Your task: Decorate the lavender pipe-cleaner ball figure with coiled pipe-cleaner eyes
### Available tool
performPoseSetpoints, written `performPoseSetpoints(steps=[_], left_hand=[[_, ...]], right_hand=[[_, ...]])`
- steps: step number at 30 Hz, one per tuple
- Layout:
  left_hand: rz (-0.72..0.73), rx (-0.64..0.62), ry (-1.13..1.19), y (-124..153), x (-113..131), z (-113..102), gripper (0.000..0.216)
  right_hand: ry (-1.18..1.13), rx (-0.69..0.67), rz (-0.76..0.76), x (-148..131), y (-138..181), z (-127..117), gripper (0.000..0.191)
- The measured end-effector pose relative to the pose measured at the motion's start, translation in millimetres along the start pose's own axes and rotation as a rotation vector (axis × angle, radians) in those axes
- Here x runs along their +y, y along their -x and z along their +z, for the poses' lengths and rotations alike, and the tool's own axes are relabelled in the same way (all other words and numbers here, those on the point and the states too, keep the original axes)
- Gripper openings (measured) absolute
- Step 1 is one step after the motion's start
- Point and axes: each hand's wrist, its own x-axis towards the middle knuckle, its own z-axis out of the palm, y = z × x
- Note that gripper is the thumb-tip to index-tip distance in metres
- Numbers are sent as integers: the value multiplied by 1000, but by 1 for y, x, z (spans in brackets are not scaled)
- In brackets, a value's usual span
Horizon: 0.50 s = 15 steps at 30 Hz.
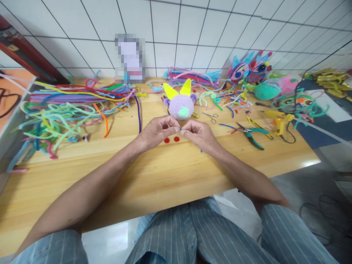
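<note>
My left hand (164, 129) and my right hand (197, 132) meet over the middle of the table, thumbs and forefingers pinched together. Between their tips is a tiny dark bit, too small to name. Just behind them stands a purple ball-shaped head (176, 106) with yellow pointed ears (186, 88) and a mint-green round patch (183, 112) on its front. Purple coils sit at its sides. Below my fingers lie two red discs, one to the left (166, 140) and one to the right (176, 139). A small blue scrap (201, 151) rests by my right wrist.
Heaps of pipe cleaners (82, 95) cover the left side, and another bundle (192, 77) lies against the wall. To the right are small scissors (210, 117), teal-handled pliers (251, 135) and a yellow glue gun (279, 123) with its cord. Finished colourful figures (237, 72) stand at back right.
</note>
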Motion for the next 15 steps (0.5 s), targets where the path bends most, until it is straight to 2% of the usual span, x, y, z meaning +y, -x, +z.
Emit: performPoseSetpoints(steps=[5, 11, 15], left_hand=[[-42, 106, 108, 3, 1, 9, 23], [-177, 320, 453, 14, -7, 42, 30], [-307, 328, 697, 18, -6, 52, 33]], right_hand=[[13, 56, -61, 1, 1, 2, 22], [-125, 109, -46, 12, 5, 17, 32], [-240, 82, -17, 16, 3, 19, 40]])
